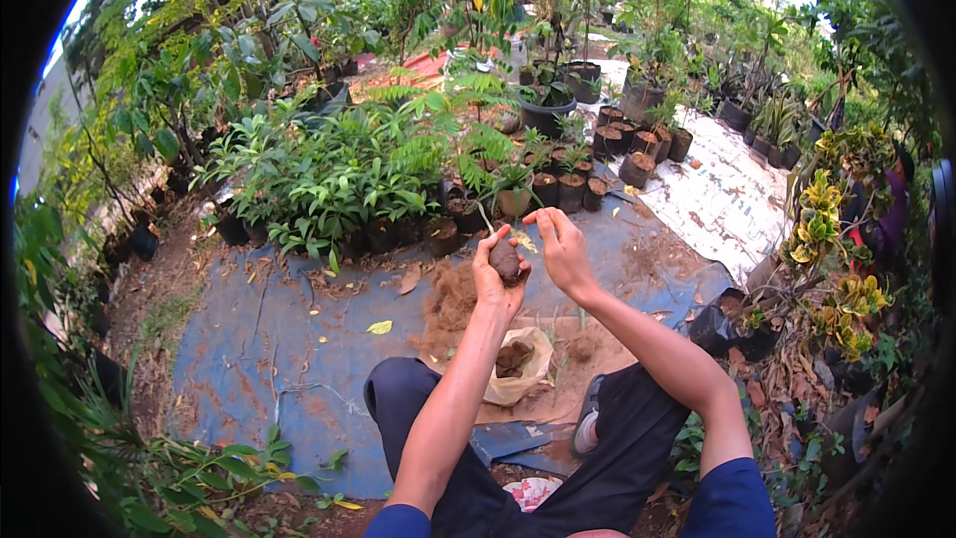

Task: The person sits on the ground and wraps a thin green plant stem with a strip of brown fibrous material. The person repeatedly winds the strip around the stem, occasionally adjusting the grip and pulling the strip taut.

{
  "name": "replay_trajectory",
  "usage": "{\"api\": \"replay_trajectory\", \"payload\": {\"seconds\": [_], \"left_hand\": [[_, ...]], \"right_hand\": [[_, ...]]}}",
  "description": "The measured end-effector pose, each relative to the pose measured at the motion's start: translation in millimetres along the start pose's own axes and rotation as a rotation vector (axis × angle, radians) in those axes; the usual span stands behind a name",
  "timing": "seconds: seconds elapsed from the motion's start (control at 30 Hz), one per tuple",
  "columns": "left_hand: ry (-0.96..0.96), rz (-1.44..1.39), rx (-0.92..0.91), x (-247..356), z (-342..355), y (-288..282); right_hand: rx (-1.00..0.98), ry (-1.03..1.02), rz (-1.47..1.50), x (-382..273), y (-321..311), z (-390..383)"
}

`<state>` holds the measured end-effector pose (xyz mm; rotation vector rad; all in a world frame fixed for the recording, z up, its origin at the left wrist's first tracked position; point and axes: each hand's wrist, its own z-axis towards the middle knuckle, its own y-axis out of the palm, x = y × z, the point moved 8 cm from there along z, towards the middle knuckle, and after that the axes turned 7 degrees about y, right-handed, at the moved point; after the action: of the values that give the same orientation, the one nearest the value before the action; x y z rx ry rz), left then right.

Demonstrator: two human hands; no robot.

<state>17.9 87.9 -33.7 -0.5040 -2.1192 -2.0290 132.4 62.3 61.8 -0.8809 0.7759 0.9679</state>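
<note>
We hold a brown soil-caked root ball in our left hand, fingers curled round it, above the open soil bag. Our right hand pinches at its top, apparently mid-cleaning; next needs gentle picking.

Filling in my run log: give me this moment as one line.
left hand: holds brown soil clump | right hand: pinching above clump | below: open beige sack on blue tarp
</note>
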Motion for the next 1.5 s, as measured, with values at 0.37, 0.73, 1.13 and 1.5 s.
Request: {"api": "replay_trajectory", "payload": {"seconds": [0.37,0.73,1.13,1.5], "left_hand": [[0.048,0.114,0.090,-5.1,6.7,-16.6],[0.037,0.198,0.066,2.0,-1.6,-5.1],[-0.016,-0.014,0.071,-2.8,-7.6,3.2],[0.013,0.089,0.081,-3.4,0.7,-9.8]], "right_hand": [[-0.033,0.057,0.003,0.1,0.0,-1.8],[-0.024,0.018,0.014,-1.6,1.6,-0.6],[-0.024,0.013,0.022,-0.4,0.9,0.3],[-0.043,0.054,0.037,0.6,2.2,-1.4]]}}
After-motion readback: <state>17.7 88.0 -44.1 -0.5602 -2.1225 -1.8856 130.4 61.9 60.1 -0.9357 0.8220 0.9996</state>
